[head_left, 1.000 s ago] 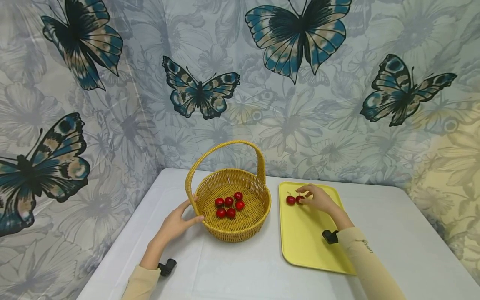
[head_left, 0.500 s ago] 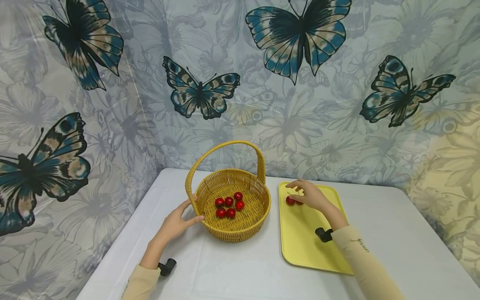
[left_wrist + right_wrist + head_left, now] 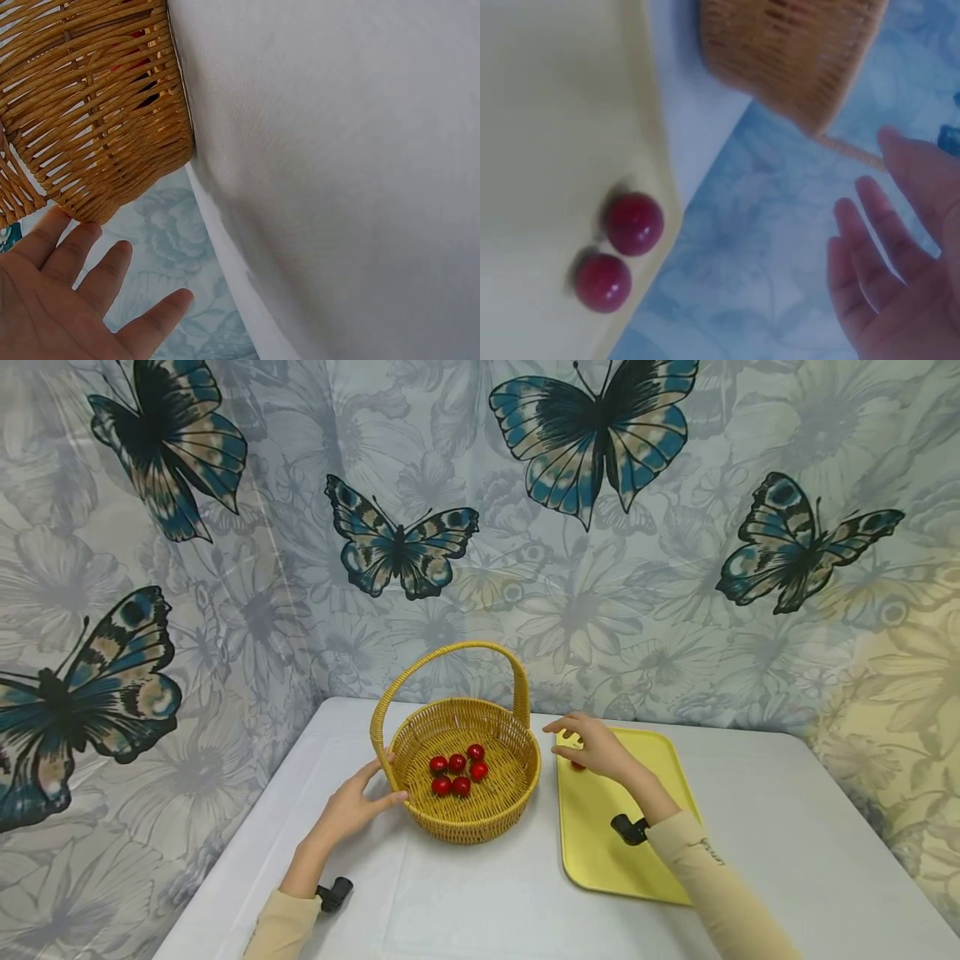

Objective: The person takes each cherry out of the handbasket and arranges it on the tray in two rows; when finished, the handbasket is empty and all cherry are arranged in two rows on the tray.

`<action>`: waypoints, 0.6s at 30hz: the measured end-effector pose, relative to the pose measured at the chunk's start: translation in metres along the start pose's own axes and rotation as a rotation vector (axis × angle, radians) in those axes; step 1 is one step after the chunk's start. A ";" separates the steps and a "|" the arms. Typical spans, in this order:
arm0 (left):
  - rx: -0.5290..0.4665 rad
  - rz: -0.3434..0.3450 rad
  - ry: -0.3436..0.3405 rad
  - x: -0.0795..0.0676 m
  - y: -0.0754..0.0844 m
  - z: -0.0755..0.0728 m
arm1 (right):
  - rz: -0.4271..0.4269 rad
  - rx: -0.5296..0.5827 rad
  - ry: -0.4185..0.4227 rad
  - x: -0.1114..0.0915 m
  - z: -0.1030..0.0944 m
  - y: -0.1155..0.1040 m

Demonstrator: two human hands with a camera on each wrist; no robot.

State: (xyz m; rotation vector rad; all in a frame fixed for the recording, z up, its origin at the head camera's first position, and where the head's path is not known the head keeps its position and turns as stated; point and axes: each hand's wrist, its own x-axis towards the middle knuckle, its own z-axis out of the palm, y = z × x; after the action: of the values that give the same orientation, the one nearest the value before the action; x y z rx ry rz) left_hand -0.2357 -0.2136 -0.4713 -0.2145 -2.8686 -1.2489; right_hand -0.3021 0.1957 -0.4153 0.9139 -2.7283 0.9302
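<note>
A yellow wicker basket [image 3: 468, 833] with a tall arched handle stands left of centre, holding several red cherries [image 3: 457, 763]. My left hand [image 3: 354, 806] rests against its left side, thumb at the rim and fingers by the handle's base. In the left wrist view those fingers [image 3: 105, 277] are straight and spread, the nearest touching the wicker. My right hand [image 3: 596, 750] hovers over the far left edge of the yellow tray [image 3: 600, 852]. Its fingers are apart and loosely bent, with nothing seen between them. Two cherries [image 3: 619, 251] lie on the tray, mostly covered by this hand in the head view.
A white cloth covers the table [image 3: 480, 902], with a strip of it between basket and tray. Behind hangs a patterned fabric backdrop [image 3: 600, 610] with butterflies, close to the table's far edge. Each wrist wears a small black camera [image 3: 628, 829].
My right hand has moved left across the tray, from beside the two cherries to over the tray's left edge, towards the basket. My left hand and the basket have stayed in place.
</note>
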 end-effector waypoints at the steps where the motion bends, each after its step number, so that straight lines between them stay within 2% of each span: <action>1: -0.001 0.000 0.000 0.000 0.000 0.000 | -0.005 0.002 -0.005 0.001 0.001 -0.002; 10: 0.006 -0.004 0.000 -0.001 -0.001 0.000 | -0.083 -0.003 -0.039 0.011 0.017 -0.023; 18: 0.000 0.000 -0.002 0.000 -0.001 0.001 | -0.100 -0.017 -0.103 0.020 0.032 -0.041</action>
State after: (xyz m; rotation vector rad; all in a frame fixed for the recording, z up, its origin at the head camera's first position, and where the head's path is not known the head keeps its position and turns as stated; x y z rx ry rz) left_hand -0.2355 -0.2138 -0.4725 -0.2164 -2.8697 -1.2498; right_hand -0.2923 0.1406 -0.4140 1.1137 -2.7402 0.8638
